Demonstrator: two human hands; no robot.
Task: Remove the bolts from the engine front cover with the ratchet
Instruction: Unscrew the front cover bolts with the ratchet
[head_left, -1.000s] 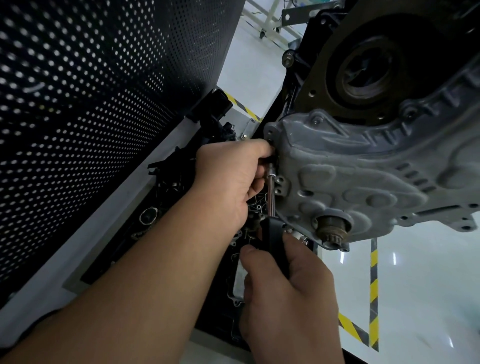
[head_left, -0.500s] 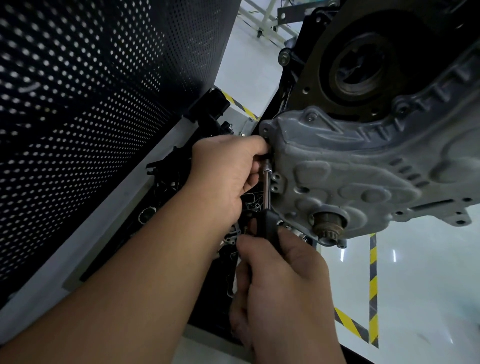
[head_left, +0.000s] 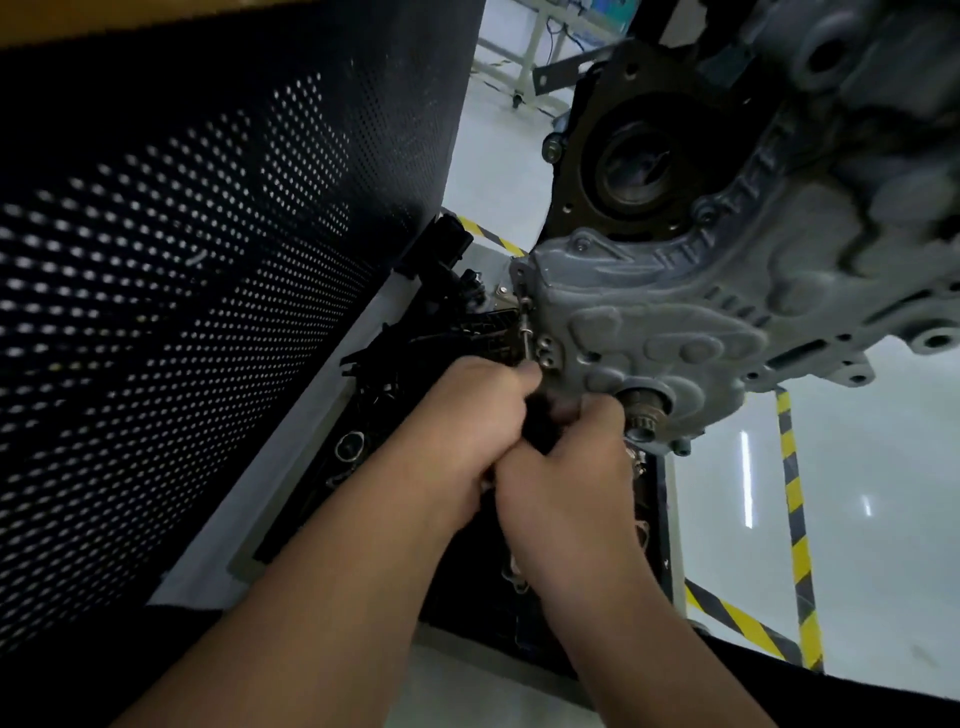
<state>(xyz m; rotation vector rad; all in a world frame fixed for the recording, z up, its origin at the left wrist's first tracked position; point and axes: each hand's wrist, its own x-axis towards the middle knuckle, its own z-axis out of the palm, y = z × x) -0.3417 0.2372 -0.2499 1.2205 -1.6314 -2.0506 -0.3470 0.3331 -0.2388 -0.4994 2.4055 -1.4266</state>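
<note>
We saw both hands curled round black ratchet handle: left hand, right hand, touching. Thin shaft ran up front cover left edge. Hands hid handle. Perforated panel close at left; tray of black parts below; gear stub beside right hand.

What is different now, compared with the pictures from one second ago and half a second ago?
The left hand has come down from the ratchet's head at the cover's edge to the black handle, and now meets the right hand there. The ratchet still stands along the left edge of the engine front cover, with the right hand still gripping the handle.
</note>
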